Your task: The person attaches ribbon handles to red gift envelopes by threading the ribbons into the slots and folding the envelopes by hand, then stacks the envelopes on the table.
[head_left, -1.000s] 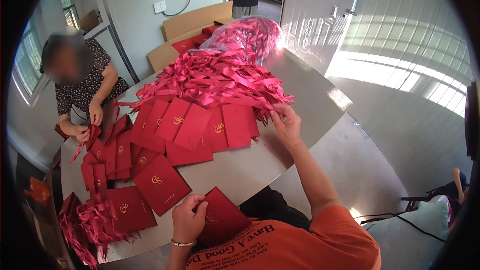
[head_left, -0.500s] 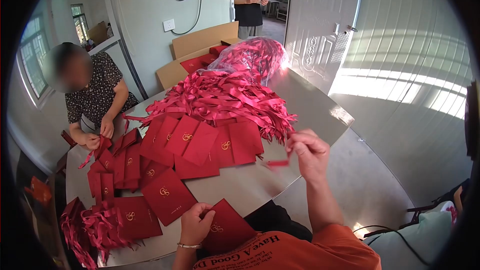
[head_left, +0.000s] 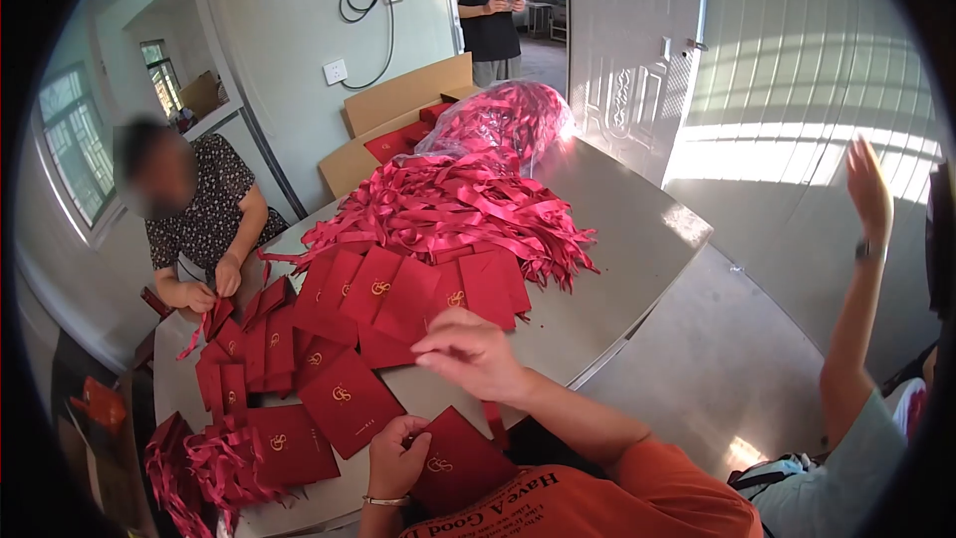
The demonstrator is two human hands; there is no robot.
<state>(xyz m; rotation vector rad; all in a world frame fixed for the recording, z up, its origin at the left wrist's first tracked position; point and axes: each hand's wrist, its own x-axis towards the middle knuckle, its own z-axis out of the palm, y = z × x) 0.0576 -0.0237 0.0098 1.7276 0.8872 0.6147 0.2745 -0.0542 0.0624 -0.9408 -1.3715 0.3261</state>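
A red paper gift bag (head_left: pixel 460 463) with a gold logo lies tilted against my orange shirt. My left hand (head_left: pixel 398 453) pinches its upper left edge between thumb and fingers. Above it hovers my right hand (head_left: pixel 473 354), fingers bent together, over the front of the bag pile. A red ribbon (head_left: pixel 495 421) hangs from beneath that hand to the bag's right corner; the grip on its upper part is hidden. Flat red bags (head_left: pixel 351 403) overlap on the table (head_left: pixel 637 229), nearest to both hands. Behind them rises a heap of pink-red ribbons (head_left: pixel 448 204).
A clear plastic sack (head_left: pixel 513 120) of ribbons and a cardboard box (head_left: pixel 408 95) stand at the back. Bags with ribbons (head_left: pixel 224 463) lie front left. A co-worker (head_left: pixel 214 209) handles a bag at left. Another person's raised arm (head_left: pixel 856 289) is at right; someone stands in the doorway (head_left: pixel 490 5).
My right hand has swung left and inward from the table's right side, with the ribbon now near the bag. My left hand keeps its hold. A raised arm has appeared at right.
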